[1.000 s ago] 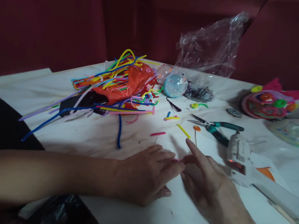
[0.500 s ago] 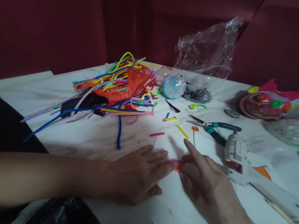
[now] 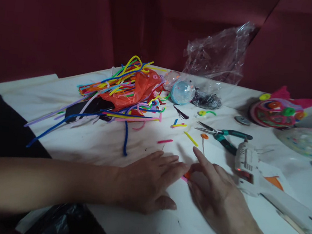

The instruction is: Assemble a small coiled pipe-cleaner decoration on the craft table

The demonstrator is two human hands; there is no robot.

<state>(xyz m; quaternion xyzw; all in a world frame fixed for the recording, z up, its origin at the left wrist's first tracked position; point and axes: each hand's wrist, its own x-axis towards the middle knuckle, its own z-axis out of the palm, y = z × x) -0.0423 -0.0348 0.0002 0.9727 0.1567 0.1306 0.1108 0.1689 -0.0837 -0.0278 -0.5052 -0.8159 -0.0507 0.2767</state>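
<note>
My left hand [image 3: 155,179] lies palm down on the white table [image 3: 133,228], fingers stretched out and apart. Its index fingertip reaches a small orange piece [image 3: 187,174], which looks like coiled pipe cleaner. Thumb and fingers of my right hand [image 3: 215,189] pinch that piece from the right, with the index finger raised. A bit of pink pipe cleaner [image 3: 184,179] shows under the orange one; the fingers hide most of both. Just beyond lie short pink [image 3: 165,141] and yellow pipe cleaner pieces [image 3: 190,138] and an orange coil [image 3: 204,136] with a thin stem.
Green-handled pliers [image 3: 222,134] and a white glue gun [image 3: 248,166] lie to the right. Behind are a heap of pipe cleaners [image 3: 120,86], a clear ball [image 3: 183,92], a plastic bag [image 3: 216,56] and a decorated round object [image 3: 278,111]. A dotted clear dome [image 3: 308,141] sits far right.
My left hand has shifted slightly right, its index finger now covering more of the pink piece. The right hand keeps its pinch. The whole view has moved a little.
</note>
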